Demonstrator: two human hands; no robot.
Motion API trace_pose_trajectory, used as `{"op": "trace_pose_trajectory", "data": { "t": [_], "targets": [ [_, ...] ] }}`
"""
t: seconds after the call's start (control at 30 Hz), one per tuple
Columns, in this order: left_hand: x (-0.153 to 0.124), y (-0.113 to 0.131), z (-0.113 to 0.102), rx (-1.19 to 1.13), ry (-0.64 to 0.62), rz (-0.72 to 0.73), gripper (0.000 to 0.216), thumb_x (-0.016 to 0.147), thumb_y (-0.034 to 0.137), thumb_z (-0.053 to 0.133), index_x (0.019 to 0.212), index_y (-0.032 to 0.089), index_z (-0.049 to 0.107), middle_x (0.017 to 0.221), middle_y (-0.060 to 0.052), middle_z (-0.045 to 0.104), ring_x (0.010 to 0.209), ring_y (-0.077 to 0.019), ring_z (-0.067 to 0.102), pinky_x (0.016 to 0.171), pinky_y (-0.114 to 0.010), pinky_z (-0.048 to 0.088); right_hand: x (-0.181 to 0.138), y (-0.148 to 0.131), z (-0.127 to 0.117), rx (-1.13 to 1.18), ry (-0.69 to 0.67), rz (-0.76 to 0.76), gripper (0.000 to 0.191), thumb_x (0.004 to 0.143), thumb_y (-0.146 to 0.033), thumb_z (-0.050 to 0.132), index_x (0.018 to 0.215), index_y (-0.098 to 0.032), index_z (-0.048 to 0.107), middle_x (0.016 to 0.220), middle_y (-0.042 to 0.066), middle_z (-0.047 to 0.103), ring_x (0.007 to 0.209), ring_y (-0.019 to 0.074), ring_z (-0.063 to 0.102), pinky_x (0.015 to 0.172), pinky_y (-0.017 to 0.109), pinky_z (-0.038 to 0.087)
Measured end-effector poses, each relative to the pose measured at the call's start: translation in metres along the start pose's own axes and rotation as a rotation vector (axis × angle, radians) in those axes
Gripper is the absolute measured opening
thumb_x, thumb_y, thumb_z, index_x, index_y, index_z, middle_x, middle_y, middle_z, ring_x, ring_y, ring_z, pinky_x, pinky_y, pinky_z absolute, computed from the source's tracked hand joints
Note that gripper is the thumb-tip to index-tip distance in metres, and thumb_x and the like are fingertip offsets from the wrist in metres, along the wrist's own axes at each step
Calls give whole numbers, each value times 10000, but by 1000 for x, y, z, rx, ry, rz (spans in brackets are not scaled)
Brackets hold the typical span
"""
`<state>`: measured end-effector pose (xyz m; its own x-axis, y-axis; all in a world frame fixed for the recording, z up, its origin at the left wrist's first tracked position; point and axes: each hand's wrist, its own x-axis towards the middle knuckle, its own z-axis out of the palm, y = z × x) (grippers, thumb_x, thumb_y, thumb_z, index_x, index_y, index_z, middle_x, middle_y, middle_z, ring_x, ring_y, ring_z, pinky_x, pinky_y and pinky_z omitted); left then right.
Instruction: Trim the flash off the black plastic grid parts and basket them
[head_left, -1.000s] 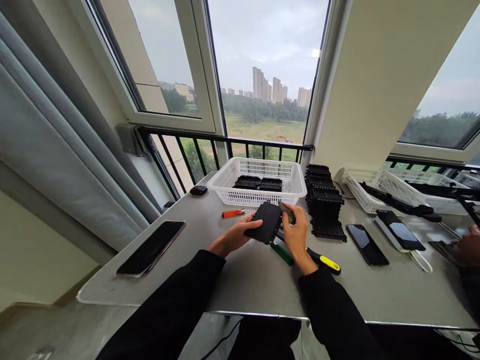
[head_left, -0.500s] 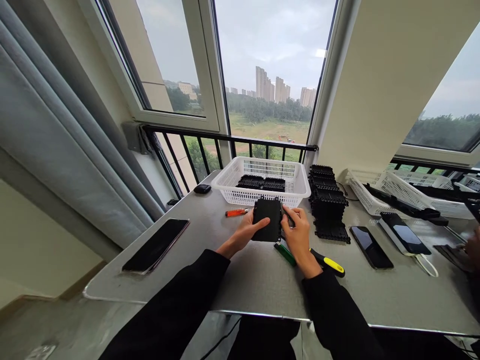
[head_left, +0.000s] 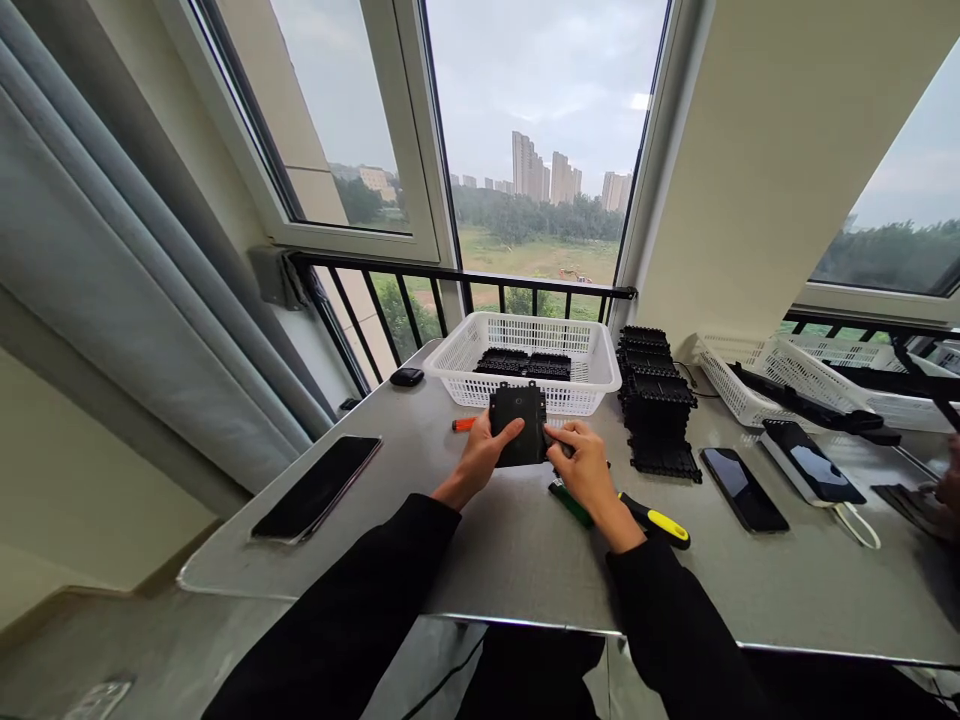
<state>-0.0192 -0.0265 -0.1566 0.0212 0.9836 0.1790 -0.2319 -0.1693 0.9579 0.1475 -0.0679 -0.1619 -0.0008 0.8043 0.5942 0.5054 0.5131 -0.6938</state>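
A flat, black plastic part with small tabs along its edges is held up over the table's middle. My left hand grips it at the left side, thumb across its face. At the part's right edge is my right hand, fingers closed around a small dark object that is mostly hidden, so its kind is unclear. Below the right hand lies a green item. A tool with a yellow and black handle rests beside the right wrist. An orange item lies partly hidden behind the left hand.
A white basket holding several black parts stands at the back. To its right rises a stack of black parts. Phones lie to the right, a dark tablet-like device to the left. Another person's hand shows at the right edge.
The black part has shifted slightly left and up, its face turned a little. Both hands moved with it, the right one now lower along its edge.
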Motion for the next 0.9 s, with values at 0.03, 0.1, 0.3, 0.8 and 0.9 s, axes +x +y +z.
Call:
{"op": "trace_pose_trajectory", "data": {
  "t": [0.03,0.1,0.3,0.8,0.9],
  "targets": [
    [0,1,0,-8,4,-2,564,655,424,815,1114,149,636,1019,-84,718,906,-253,670,840,-411,543,0,1,0,-9,-11,-10,322,803,-152,543,1012,-212,780,801,28,616,729,155,595,699,278,479],
    [0,3,0,-24,28,8,548,650,430,817,1092,153,648,1020,-84,720,912,-257,672,848,-409,543,-1,1,-1,-29,-39,-33,312,793,-135,545,981,-208,783,796,27,613,725,152,595,692,273,472],
    [-2,2,1,-11,-6,38,544,660,401,814,1111,160,628,1037,-81,720,934,-258,670,872,-410,532,-2,-3,-5,-154,-92,-24,251,798,-131,534,796,-230,765,797,18,611,702,148,582,685,274,448],
    [-1,4,-6,658,203,505,215,733,179,668,600,223,506,815,-32,685,918,-252,558,937,-396,337,-2,-2,8,307,-80,299,410,946,-485,445,1059,-217,735,919,69,739,861,205,675,722,318,508],
    [-4,5,-8,817,114,581,223,736,104,601,580,212,482,960,-66,676,1045,-274,519,965,-426,302,4,2,5,618,-139,459,481,879,-599,477,887,-180,715,805,68,710,645,156,629,497,236,432]
  ]
}}
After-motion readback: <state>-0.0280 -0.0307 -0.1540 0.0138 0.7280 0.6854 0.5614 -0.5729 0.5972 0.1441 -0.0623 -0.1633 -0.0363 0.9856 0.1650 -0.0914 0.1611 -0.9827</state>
